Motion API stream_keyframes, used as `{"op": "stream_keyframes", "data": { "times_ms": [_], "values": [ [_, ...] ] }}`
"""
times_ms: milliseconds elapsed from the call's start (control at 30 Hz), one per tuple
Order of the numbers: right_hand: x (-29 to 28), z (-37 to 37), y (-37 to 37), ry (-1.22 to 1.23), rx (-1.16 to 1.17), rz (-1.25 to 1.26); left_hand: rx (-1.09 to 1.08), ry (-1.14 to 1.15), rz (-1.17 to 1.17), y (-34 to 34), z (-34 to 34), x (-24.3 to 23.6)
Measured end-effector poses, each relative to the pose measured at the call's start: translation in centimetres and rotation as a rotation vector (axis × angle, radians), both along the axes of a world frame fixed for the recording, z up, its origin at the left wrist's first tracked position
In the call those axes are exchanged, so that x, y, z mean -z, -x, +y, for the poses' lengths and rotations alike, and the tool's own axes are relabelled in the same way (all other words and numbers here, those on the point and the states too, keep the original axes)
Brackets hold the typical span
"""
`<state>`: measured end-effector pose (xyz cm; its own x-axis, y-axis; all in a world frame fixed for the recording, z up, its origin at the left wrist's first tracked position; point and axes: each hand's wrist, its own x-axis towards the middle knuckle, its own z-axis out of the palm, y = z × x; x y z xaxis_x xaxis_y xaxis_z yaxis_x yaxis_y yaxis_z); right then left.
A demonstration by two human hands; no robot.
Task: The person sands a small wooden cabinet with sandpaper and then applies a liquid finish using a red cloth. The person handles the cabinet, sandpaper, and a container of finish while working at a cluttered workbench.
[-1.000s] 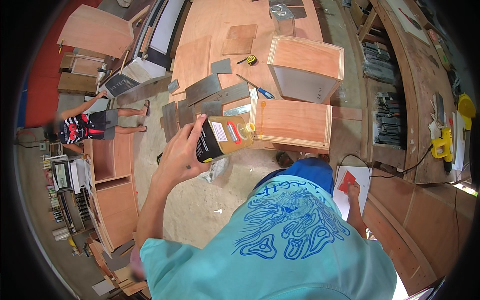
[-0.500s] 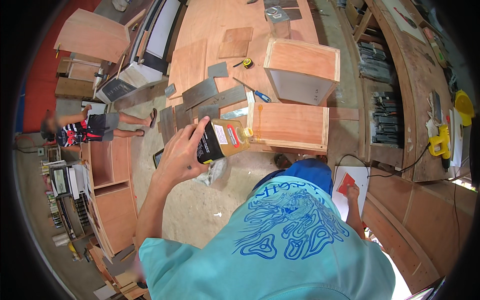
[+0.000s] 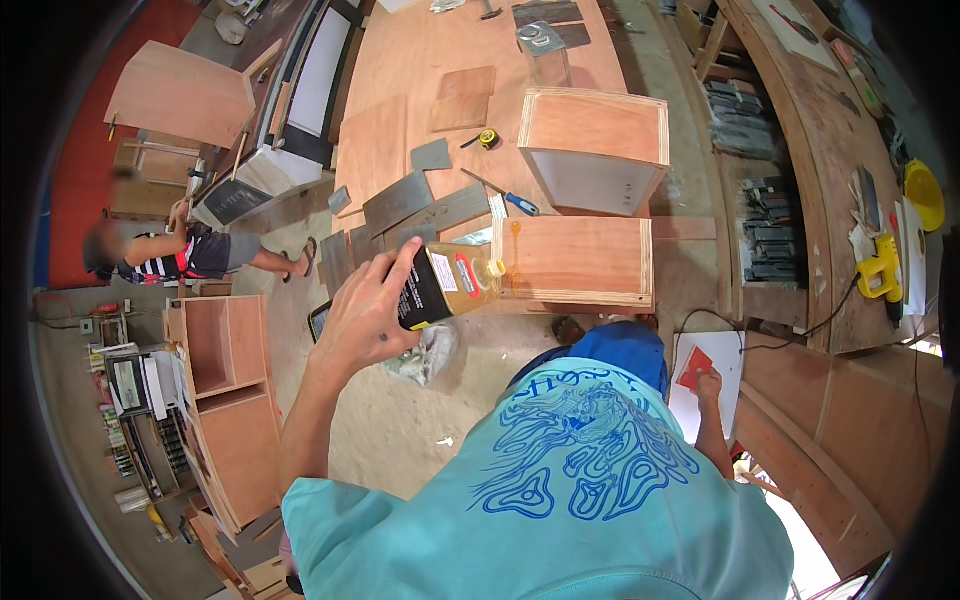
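Note:
Gripped in my left hand [image 3: 368, 300] is a tilted bottle [image 3: 450, 280] of amber liquid with a black label, its open spout over the left end of a plywood box [image 3: 575, 262] lying on the workbench [image 3: 370, 60]. An amber line of liquid [image 3: 516, 250] runs across that box's top near the left edge. My right hand [image 3: 708, 380] is closed on a flat red spreader [image 3: 694, 366], low at my right side over a white board [image 3: 720, 410]. A second box [image 3: 595, 130] stands behind the first, beside a blue-handled screwdriver [image 3: 520, 203], tape measure [image 3: 487, 139] and dark flat sheets [image 3: 398, 197].
A co-worker [image 3: 200, 255] stands at the left near another bench [image 3: 275, 165] holding panels. A plywood cabinet [image 3: 225, 410] stands lower left, a crumpled bag [image 3: 425, 355] on the floor [image 3: 400, 430]. The right bench [image 3: 830, 130] carries a yellow tool [image 3: 878, 270] with a cord.
The bench and boxes sit slightly lower in the picture. My left hand keeps the bottle tilted over the box. The co-worker has shifted, hands now together at the other bench.

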<state>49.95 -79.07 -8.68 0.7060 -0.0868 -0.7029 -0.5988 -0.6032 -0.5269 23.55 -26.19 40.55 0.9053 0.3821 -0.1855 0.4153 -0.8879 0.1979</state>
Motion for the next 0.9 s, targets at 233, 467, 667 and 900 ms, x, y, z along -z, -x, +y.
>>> {"op": "stream_keyframes", "data": {
  "times_ms": [233, 467, 667, 900],
  "values": [
    [0.5, -0.6, 0.5, 0.000, 0.036, 0.039, -0.004, 0.041, -0.022, 0.1, 0.4, 0.3],
    [1.2, -0.4, -0.3, -0.092, -0.056, 0.008, 0.003, -0.013, 0.000, -0.2, 1.1, 0.7],
    [1.4, 0.3, -0.6, -0.053, 0.046, -0.042, 0.000, -0.005, -0.023, -0.8, 1.4, 0.6],
    [-0.2, 1.3, 1.5, -0.003, 0.088, -0.077, 0.001, -0.033, -0.069, -1.4, 1.7, 0.7]
  ]
}}
